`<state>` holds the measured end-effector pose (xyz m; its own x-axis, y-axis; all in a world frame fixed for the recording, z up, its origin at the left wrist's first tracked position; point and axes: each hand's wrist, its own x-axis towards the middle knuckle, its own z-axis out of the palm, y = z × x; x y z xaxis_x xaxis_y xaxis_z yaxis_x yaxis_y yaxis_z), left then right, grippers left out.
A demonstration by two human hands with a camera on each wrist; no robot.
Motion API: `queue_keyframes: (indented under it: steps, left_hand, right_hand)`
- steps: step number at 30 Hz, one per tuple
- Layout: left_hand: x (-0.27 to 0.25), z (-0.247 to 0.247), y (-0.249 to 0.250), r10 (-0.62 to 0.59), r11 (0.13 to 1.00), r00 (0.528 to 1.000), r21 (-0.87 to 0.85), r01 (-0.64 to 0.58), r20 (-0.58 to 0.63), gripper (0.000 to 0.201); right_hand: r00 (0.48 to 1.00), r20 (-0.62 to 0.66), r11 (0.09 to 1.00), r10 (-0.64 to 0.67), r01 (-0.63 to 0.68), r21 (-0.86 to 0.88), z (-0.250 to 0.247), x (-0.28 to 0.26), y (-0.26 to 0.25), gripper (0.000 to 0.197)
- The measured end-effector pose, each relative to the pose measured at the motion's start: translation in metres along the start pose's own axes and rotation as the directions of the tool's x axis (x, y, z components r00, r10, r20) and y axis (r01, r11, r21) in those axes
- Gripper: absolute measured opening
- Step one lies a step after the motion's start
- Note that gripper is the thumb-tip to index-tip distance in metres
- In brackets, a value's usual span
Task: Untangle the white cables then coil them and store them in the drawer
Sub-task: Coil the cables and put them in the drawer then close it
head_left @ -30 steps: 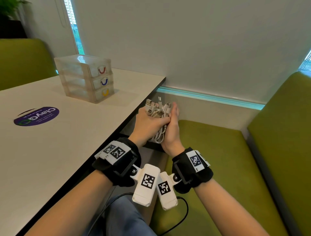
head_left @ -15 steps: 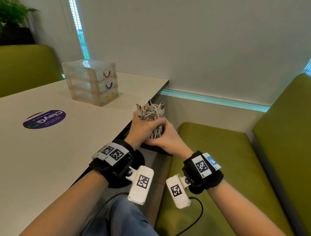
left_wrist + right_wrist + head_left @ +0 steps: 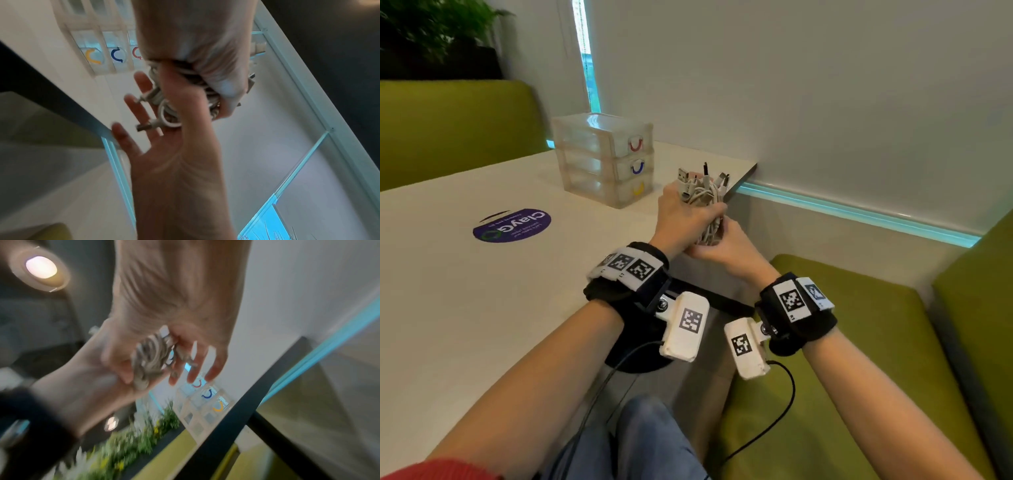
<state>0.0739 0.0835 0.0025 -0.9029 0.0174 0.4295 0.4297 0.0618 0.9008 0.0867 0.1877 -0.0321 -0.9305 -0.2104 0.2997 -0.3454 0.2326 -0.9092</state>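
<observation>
Sitting nearest the head camera are blue-jeaned knees and a red sleeve, low in the frame.

Strapped wrists: each is wearing a black band with printed markers and a white camera block; a black wire is trailing from the right block over the green bench.

Right hand: it is lying under the cables, cupping their lower end. In the left wrist view its fingers are spreading fairly straight beneath the bundle, with the thumb crossing over the loops.

Left hand: it is closing round the middle of the cables from above, its fingers wrapping the bundle.

Cables: white, bunched in one tangled bundle, held upright in the air between both hands, above the table's right edge and just in front of the drawers. Several plug ends are sticking up out of the top of the bundle.

Table: white, bearing a round purple sticker to the left of the hands.

Drawers: a clear three-tier unit standing on the table near its far corner, all tiers looking closed; handles are showing red on top, blue in the middle, yellow at the bottom.

Beyond: a white wall, a second green seat back, and a plant in the far left corner.
</observation>
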Motion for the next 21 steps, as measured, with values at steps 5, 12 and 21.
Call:
queue_keyframes:
  steps: [5,12,21]
  left_hand:
    - [0.022,-0.018,-0.006,-0.034,0.998,0.995,0.055,0.039,-0.090,0.028]
    - [0.058,-0.045,-0.030,-0.235,0.960,0.959,0.119,0.254,-0.158,0.015]
    - [0.091,-0.060,-0.051,-0.338,0.930,0.914,0.071,0.361,-0.224,0.020]
  right_hand:
    - [0.956,0.226,0.928,0.185,-0.095,-0.359,-0.003,0.035,0.020,0.073]
    - [0.937,0.163,0.644,0.308,-0.079,-0.761,0.025,0.118,0.033,0.042]
    - [0.931,0.138,0.434,0.337,-0.024,-0.900,0.046,0.185,0.039,0.037]
